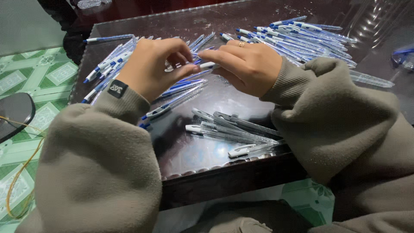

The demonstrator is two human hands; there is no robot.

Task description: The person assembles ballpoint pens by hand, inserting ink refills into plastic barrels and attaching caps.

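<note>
Both hands meet over the middle of a dark glossy table (194, 159). My left hand (153, 64) and my right hand (246, 64) pinch one blue-and-white pen (206, 66) between their fingertips, each at one end. A gold ring sits on a finger of the right hand. Under the left hand lies a heap of blue-and-white pens (112, 64). Another heap of pens (302, 41) spreads beyond the right hand. Several clear pen barrels with white tips (235, 131) lie near the front edge, between my sleeves.
Green patterned floor tiles (39, 77) show at the left, with a dark round object (13, 112) and a yellow cord (21, 172). A clear plastic bag (375, 26) lies at the table's back right. The table's front edge runs close to my lap.
</note>
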